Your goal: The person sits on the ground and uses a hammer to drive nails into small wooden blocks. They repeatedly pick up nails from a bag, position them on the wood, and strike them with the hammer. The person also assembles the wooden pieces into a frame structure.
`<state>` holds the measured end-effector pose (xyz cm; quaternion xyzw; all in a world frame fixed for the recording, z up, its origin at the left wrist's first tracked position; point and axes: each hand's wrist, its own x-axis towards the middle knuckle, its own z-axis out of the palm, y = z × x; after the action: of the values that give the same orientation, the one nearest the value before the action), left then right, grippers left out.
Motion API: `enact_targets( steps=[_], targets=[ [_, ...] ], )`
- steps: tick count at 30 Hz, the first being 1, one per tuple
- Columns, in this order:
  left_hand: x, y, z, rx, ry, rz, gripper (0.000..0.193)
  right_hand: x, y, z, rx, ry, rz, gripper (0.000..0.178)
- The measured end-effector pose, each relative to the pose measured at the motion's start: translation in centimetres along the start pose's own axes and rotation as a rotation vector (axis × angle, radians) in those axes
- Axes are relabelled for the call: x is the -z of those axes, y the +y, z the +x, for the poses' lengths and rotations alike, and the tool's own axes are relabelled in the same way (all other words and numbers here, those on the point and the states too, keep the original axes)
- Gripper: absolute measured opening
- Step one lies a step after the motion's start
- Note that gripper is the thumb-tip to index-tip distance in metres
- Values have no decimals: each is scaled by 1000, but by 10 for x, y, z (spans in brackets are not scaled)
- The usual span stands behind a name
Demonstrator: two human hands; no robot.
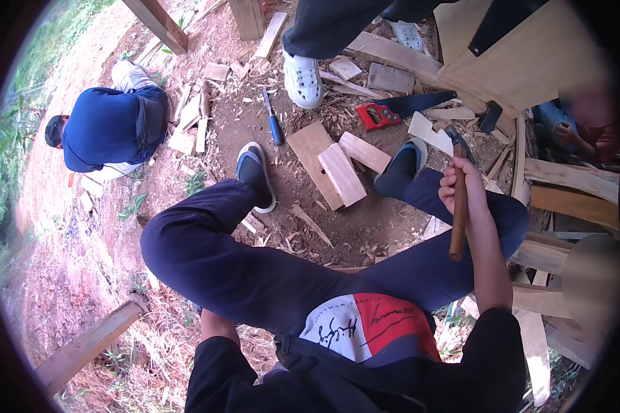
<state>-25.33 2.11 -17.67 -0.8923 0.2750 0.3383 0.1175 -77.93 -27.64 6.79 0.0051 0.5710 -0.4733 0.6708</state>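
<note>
- Gripping the hammer (pixel 458 230) high on its shaft, just below the head, the seated person's right hand (pixel 459 187) has its fingers closed round the wood; the tool is above the right leg, head away from the body.
- The left forearm (pixel 218 326) drops behind the thigh, so its hand is hidden from me and I can't tell what grip it has.
- Lettering shows on the shirt print (pixel 368 327): dark looping script over white and red panels, with a line of smaller type along the edge.
- That hammer's shaft is brown, smooth and fairly straight; its head is dark metal.
- Between the feet, a flat brown board (pixel 308 155) lies on the dirt, with a paler, squared block (pixel 342 176) across it and another block (pixel 366 152) just beside.
- Near them lie a slim chisel (pixel 275 129) with a blue handle, and a saw (pixel 379 116) with a moulded red grip and long dark blade.
- Curled shavings and rough, splintery offcuts litter the crumbly brown ground (pixel 386 227).
- Beyond the saw, a broad, smooth, pale sheet (pixel 530 62) of wood carries a dark toothed blade (pixel 506 24).
- White, perforated rubber clogs (pixel 303 81) mark a co-worker standing opposite; another, in blue (pixel 117 131), bends low at left.
</note>
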Motion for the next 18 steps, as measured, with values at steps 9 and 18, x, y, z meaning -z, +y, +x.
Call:
enact_targets(
  steps=[9, 18],
  targets=[
    [44, -31, 26, 28, 0, -41, 23, -6, 13, 10, -21, 51, -168, 16],
    [47, -29, 13, -75, 138, -320, 18, -3, 40, 14, -149, 78, -495, 18]
  ],
)
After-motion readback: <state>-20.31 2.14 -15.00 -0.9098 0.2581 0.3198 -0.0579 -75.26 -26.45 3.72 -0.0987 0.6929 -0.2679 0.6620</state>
